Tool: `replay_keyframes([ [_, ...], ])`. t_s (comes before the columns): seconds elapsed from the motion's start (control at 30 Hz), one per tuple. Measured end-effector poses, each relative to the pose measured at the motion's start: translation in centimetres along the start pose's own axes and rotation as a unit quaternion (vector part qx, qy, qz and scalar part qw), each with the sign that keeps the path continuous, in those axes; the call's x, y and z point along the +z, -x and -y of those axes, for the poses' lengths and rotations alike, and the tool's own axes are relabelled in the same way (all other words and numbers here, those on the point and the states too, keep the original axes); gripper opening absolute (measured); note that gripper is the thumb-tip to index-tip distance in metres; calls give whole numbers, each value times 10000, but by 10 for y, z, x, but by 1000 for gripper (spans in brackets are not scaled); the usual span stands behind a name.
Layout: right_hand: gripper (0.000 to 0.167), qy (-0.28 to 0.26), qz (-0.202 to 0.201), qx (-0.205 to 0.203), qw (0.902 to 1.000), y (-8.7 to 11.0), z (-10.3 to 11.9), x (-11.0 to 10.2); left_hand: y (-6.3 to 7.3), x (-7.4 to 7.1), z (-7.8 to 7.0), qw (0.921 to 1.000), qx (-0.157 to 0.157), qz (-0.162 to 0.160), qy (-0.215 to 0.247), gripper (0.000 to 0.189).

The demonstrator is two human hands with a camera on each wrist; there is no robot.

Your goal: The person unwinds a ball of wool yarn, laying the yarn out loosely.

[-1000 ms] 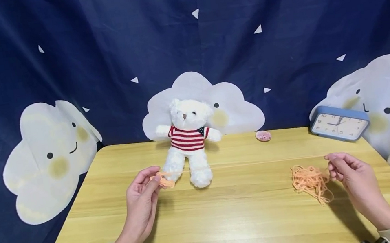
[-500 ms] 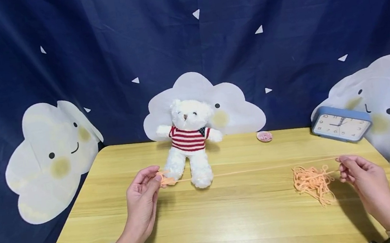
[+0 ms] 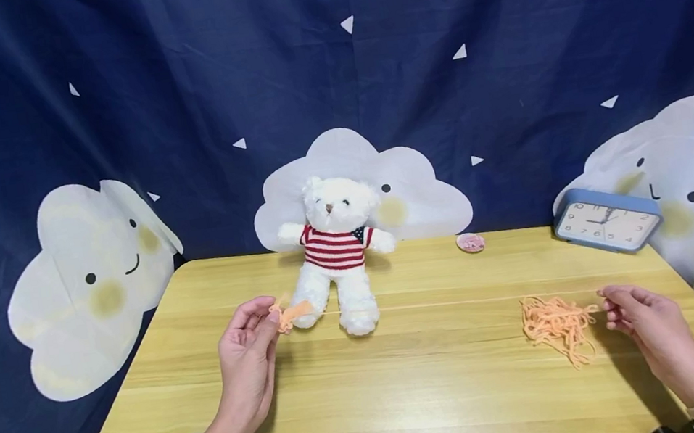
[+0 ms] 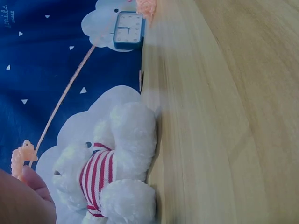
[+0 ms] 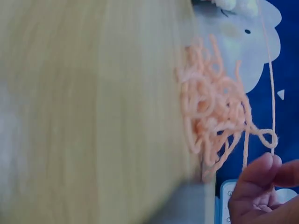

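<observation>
My left hand [image 3: 250,361] pinches a small flat peach-orange piece [image 3: 289,316] between thumb and fingers, in front of the teddy bear's feet. In the left wrist view this piece [image 4: 22,156] looks lumpy and has a small hole near its top. From it a peach yarn strand [image 3: 437,303] runs almost straight to my right hand [image 3: 652,330], whose thumb and forefinger pinch it. Beside that hand a loose tangle of the same yarn [image 3: 555,324] lies on the table. The right wrist view shows a small loop [image 5: 269,138] of yarn just by the fingertips.
A white teddy bear [image 3: 338,247] in a red-striped shirt sits at the table's back. A blue alarm clock [image 3: 607,219] stands at the back right corner, and a small pink disc [image 3: 470,242] lies along the back edge. Behind the wooden table [image 3: 410,398] hangs a dark blue curtain [image 3: 299,54].
My right hand has moved right and slightly down, still pinching the yarn. The peach-orange piece has turned in my left hand, which has shifted slightly left. The yarn strand slants differently.
</observation>
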State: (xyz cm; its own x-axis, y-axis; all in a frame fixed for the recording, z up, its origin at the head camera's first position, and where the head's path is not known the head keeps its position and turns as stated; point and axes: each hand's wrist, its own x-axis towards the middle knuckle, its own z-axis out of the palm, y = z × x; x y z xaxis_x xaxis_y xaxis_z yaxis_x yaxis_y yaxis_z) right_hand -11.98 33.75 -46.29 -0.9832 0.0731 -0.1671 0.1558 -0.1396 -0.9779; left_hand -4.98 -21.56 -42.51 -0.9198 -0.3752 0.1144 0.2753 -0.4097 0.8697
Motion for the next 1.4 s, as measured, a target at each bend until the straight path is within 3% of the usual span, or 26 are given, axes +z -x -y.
replay_keyframes([
  [0.2,28,910,451,629,9928,-9,-5,-8,-1,0,1,9997,-101,107,-174,19],
  [0.3,27,1142,690,713,9885,-12,-7,-9,-1,0,2,9996,-126,130,-235,17],
  [0.57,29,753,1159,517,9891,-10,-11,-3,-1,2,3,9979,-261,177,-559,16],
  [0.63,25,837,1128,533,9886,-10,-10,-1,-1,3,4,9975,-318,128,-622,17],
  [0.8,23,1630,892,544,9811,-10,-6,-2,-2,3,3,9975,-328,23,-628,17],
  [1.0,20,1990,743,434,9762,-7,-7,-2,-2,4,1,9987,-233,143,-428,19],
  [1.07,24,2271,744,352,9704,-5,-7,2,-2,4,1,9991,-209,185,-327,20],
  [1.17,34,2684,585,148,9614,-2,-4,7,-1,5,0,9993,-188,272,-149,19],
  [1.23,32,2822,392,-33,9585,0,-1,11,-1,6,0,9992,-202,337,-87,19],
  [1.4,17,2663,-104,-571,9621,5,4,27,1,7,1,9983,-299,481,-142,19],
])
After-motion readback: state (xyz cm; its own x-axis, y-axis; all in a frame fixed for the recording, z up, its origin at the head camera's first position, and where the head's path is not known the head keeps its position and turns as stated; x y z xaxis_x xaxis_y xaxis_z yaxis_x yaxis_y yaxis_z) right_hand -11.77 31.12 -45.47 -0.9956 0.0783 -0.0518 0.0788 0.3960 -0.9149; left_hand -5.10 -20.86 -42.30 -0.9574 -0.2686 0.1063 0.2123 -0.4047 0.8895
